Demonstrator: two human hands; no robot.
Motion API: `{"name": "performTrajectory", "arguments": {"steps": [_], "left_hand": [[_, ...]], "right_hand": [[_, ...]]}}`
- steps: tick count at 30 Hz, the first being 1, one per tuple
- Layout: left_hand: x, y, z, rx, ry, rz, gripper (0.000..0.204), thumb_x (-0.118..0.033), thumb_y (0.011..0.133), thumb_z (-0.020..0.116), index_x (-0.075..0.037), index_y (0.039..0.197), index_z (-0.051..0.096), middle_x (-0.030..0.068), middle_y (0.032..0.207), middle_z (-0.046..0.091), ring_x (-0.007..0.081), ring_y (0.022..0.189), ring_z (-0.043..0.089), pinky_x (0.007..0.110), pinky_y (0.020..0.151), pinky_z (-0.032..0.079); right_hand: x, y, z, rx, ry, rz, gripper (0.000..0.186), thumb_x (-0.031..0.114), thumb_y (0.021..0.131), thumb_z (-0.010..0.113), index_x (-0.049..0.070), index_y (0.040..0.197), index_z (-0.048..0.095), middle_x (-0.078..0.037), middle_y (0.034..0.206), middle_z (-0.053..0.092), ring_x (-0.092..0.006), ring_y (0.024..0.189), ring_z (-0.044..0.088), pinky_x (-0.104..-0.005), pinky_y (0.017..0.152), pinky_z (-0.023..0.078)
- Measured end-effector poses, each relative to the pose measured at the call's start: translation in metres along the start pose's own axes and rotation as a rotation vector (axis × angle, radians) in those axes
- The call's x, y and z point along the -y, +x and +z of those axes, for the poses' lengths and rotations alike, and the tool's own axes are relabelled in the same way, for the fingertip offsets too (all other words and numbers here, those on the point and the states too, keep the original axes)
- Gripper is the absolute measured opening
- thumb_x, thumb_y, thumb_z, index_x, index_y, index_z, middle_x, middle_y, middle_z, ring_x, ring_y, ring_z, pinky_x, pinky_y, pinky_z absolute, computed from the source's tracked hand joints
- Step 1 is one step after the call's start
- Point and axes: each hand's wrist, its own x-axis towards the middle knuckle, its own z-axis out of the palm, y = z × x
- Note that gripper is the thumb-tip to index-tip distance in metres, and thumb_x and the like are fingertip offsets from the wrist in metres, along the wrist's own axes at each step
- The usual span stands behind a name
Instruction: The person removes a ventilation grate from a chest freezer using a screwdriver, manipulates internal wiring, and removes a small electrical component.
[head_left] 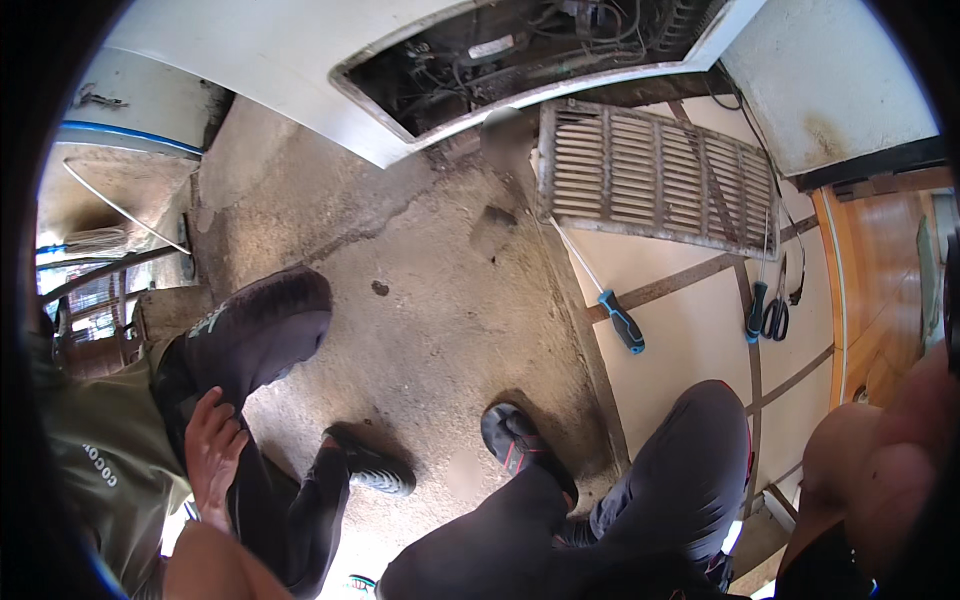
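Neither of my hands shows. A bare arm at the lower left edge point(225, 568) and my blurred right arm point(850, 470) at the right rim look bent, with the hands beyond the picture. My dark-trousered legs point(670, 480) are bent in front of me. On the tiles ahead and to the right lie a blue-and-black screwdriver point(624, 324), a second screwdriver point(756, 312) and dark-handled scissors point(776, 318). Beyond them, a dirty slatted grille point(660, 180) lies flat, covering the first screwdriver's tip. A white appliance point(270, 60) has an opening point(500, 55) showing wires.
At my left sits another person in an olive shirt point(110, 450); that person's hand point(213, 445) appears to rest by their dark trouser leg. A white cabinet point(840, 90) with a cord beside it stands far right. Stained concrete point(420, 300) meets pale tiles point(680, 340).
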Motion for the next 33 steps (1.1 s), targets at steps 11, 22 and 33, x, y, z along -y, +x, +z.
{"name": "performTrajectory", "arguments": {"steps": [11,22,33], "left_hand": [[0.021,-0.001,0.006,-0.067,-0.091,-0.232,0.018,-0.007,0.094,0.056,0.001,0.106,0.067,0.0114,0.091,0.064,0.0179,0.079,0.061,0.033,0.071,0.049],[0.232,-0.157,0.171,0.469,0.110,-0.707,0.016,-0.004,0.088,0.057,-0.002,0.101,0.066,0.0116,0.089,0.064,0.0245,0.077,0.062,0.035,0.071,0.050],[0.244,-0.140,0.162,0.380,0.082,-0.773,0.016,-0.006,0.085,0.057,-0.001,0.097,0.067,0.0153,0.088,0.065,0.0307,0.081,0.064,0.040,0.074,0.052]], "right_hand": [[-0.031,-0.030,0.019,-0.122,-0.019,0.287,0.049,0.010,0.091,0.060,-0.006,0.135,0.046,-0.016,0.129,0.054,-0.0226,0.114,0.052,-0.0346,0.094,0.041],[0.042,-0.223,0.031,0.525,-0.087,1.109,0.041,0.003,0.080,0.070,0.003,0.119,0.058,-0.017,0.117,0.054,-0.0295,0.104,0.055,-0.0348,0.084,0.047],[0.116,-0.186,0.037,0.921,0.486,1.241,0.018,0.007,0.081,0.075,0.005,0.096,0.066,-0.011,0.090,0.063,-0.0255,0.073,0.065,-0.0348,0.068,0.053]]}}
